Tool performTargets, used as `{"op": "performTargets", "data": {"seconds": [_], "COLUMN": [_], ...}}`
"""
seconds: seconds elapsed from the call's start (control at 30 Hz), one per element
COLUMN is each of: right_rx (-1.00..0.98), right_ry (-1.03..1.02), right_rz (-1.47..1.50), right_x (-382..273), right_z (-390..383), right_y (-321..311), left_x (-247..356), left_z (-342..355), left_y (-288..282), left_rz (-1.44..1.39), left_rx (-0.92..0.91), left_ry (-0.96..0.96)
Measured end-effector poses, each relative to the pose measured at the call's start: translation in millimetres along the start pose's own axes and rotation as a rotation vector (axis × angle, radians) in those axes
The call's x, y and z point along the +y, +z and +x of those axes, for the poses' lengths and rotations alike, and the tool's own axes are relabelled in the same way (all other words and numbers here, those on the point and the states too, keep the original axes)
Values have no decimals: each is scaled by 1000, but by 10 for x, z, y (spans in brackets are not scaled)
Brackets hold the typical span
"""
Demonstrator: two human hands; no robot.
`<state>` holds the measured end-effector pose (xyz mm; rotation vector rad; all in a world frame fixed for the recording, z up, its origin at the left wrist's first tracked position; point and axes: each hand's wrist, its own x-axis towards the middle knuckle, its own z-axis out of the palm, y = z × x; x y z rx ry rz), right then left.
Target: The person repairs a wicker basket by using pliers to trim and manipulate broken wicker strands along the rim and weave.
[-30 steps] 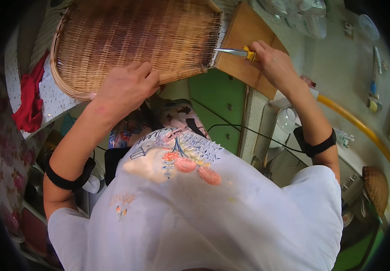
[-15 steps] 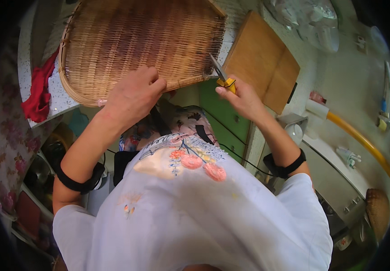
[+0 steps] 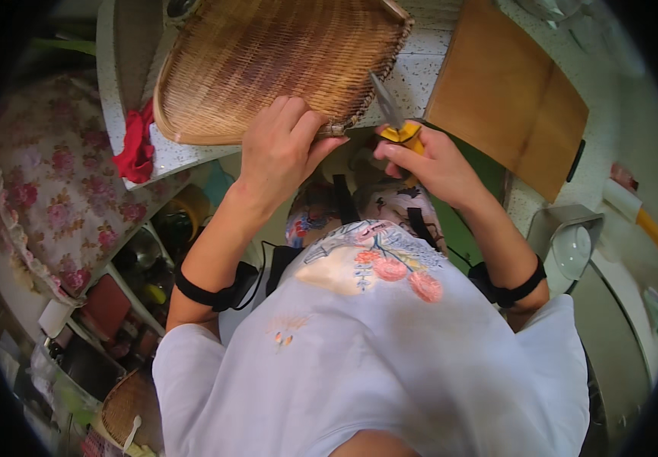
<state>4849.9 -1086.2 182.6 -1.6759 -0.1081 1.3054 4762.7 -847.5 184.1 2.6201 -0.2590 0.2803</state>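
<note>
A woven bamboo winnowing basket (image 3: 268, 65) rests at the counter's near edge, its darkened weave facing up. My left hand (image 3: 283, 148) is closed over its near rim, close to the right-hand corner, with the thumb along the edge. In my right hand (image 3: 439, 164) is a pair of scissors (image 3: 391, 107) with yellow handles and a pointed metal blade. The fingers wrap round the handles, and the blade points up and left beside the basket's right edge. Whether the tip touches the weave I cannot tell.
A brown wooden board (image 3: 508, 99) lies on the speckled counter (image 3: 420, 76) to the right. Red cloth (image 3: 138, 145) hangs over the counter edge at left. A metal container with a white bowl (image 3: 571, 247) stands right. Flowered fabric (image 3: 58, 175) and shelves are at left.
The whole view has shifted, so things sit farther right. My left hand has moved along the rim toward the basket's right corner. The scissors stay in my right hand.
</note>
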Motion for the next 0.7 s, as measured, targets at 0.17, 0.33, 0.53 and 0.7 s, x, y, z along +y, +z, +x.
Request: {"op": "performTargets", "data": {"seconds": [0.17,0.33,0.53,0.7], "right_rx": [-2,-10,-95,-90], "right_ry": [-37,12,-40,-40], "right_rz": [33,26,94,225], "right_x": [95,126,230,156], "right_z": [-146,-266,-384,-540], "right_y": [-140,-172,-185,-81], "left_x": [38,24,52,152], "left_z": [112,121,137,97], "left_y": [-15,-27,80,149], "left_rz": [-73,-63,-142,-88], "left_rx": [31,33,28,-136], "left_ry": [-46,-52,-73,-44]}}
